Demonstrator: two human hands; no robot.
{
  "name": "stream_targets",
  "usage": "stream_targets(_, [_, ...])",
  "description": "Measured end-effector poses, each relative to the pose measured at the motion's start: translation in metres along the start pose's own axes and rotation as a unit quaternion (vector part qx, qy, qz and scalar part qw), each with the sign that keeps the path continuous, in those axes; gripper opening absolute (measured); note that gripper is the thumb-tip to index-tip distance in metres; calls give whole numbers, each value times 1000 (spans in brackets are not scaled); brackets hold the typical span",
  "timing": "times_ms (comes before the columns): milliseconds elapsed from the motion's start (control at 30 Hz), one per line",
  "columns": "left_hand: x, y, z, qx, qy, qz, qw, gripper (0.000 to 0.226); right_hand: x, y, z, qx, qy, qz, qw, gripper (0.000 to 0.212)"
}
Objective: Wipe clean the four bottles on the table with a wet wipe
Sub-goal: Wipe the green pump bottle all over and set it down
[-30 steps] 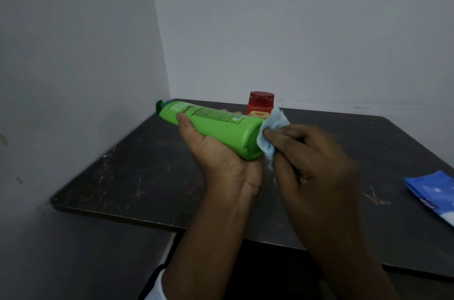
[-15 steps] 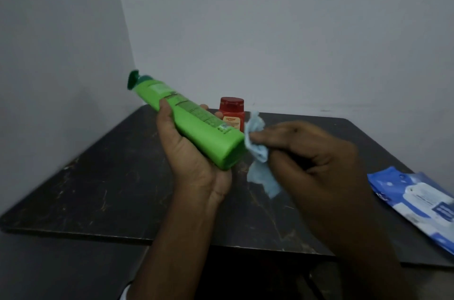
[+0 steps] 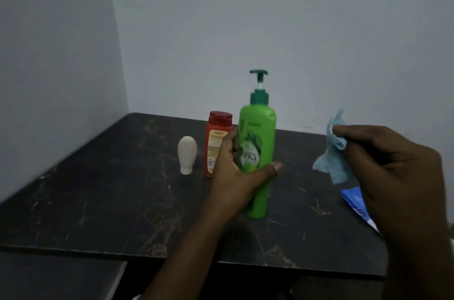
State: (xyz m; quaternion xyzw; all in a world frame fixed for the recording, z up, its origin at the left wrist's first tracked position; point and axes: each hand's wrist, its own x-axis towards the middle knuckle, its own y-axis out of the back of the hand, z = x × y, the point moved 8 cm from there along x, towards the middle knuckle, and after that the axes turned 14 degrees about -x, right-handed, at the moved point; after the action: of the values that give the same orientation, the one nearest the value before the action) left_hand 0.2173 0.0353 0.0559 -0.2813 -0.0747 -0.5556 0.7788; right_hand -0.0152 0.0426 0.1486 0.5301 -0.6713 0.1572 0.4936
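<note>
A tall green pump bottle [image 3: 258,142] stands upright near the middle of the dark table [image 3: 103,201], and my left hand [image 3: 235,174] grips its lower body, thumb across the front label. Off to the right, clear of the bottle, my right hand [image 3: 395,176] pinches a crumpled pale blue wet wipe [image 3: 335,152]. Just behind my left hand stands a red bottle [image 3: 217,137] with a red cap. To its left is a small white bottle [image 3: 187,154], cap down. No fourth bottle shows.
A blue wet wipe pack [image 3: 356,203] lies at the table's right edge, mostly hidden by my right hand. Grey walls close in behind and on the left. The table's front edge runs across the lower part of the view.
The green bottle went from tilted and lifted to upright on the table. My right hand pulled the wipe away to the right. The view shifted, revealing the white bottle.
</note>
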Motion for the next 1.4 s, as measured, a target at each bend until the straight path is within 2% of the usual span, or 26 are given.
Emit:
stream_targets(133, [-5,-4,-12,48,14,-2,999,87,-1,-2,3,-12,-2,-8,1000,29])
stream_targets(300, [-14,-14,-22,54,29,-27,998,79,-1,-8,15,-5,-7,-9,1000,29])
stream_targets(467, [-20,-25,-28,48,49,-75,995,62,-3,-13,29,11,-32,32,999,22])
stream_targets(567, [-25,-34,-34,28,70,-113,991,62,-3,-25,30,70,-45,40,996,20])
stream_targets(667, [-26,-38,-36,9,98,-139,985,59,-6,-44,32,143,-51,-8,988,19])
stream_targets(767, [-25,-38,-33,-2,108,-154,982,55,-6,-53,42,248,-75,-43,965,22])
stream_targets(867, [-24,-39,-33,-18,124,-165,978,54,-5,-58,45,405,-136,-65,902,22])
stream_targets(933, [-24,-41,-35,-17,130,-174,976,54,-4,-62,48,418,-172,-58,890,10])
stream_targets(967, [-24,-42,-36,-16,132,-176,975,54,-4,-65,49,421,-182,-61,886,11])
stream_targets(1067, [-24,-43,-35,-19,136,-182,974,53,-3,-75,51,451,-205,-95,863,41])
stream_targets(1133, [-24,-44,-34,-24,140,-187,972,52,-3,-77,47,471,-198,-110,853,51])
stream_targets(1300, [-24,-45,-32,-39,133,-188,972,53,-2,-84,43,456,-193,-131,859,53])
stream_targets(1400, [-24,-47,-32,-42,140,-197,970,54,-4,-89,36,463,-197,-169,848,49])
